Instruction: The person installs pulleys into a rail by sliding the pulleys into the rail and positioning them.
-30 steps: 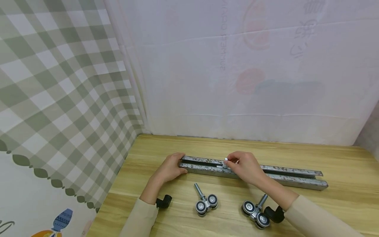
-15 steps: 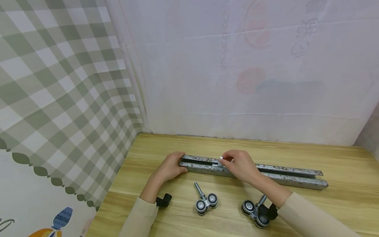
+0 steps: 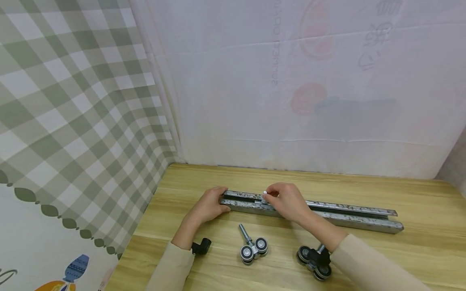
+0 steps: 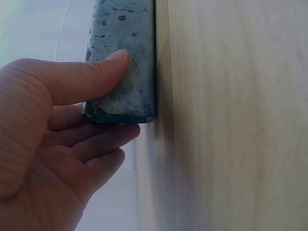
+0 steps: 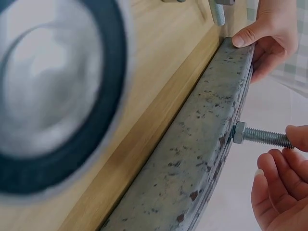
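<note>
A long C-shaped steel rail [image 3: 356, 219], worn and spotted, lies on the wooden table with its slot facing up. My left hand [image 3: 209, 205] grips the rail's left end; the left wrist view shows the thumb [image 4: 108, 77] on its side wall and the fingers around the end. Left of the rail's middle, my right hand [image 3: 287, 202] pinches the threaded bolt [image 5: 264, 137] of a hanger sitting in the slot. A hex nut [image 5: 239, 132] is at the bolt's base, near the slot. Whatever carries the bolt is mostly hidden inside the rail.
Two loose roller trolleys with threaded bolts lie in front of the rail, one trolley [image 3: 253, 250] near the middle and another trolley [image 3: 313, 262] below my right forearm. Behind the table [image 3: 204, 178] hangs a white cloth [image 3: 236, 101]; a checked cloth [image 3: 91, 101] hangs at left.
My right hand has slid left along the rail with the bolt, getting closer to my left hand. The left hand, the rail and the loose trolleys stay where they were.
</note>
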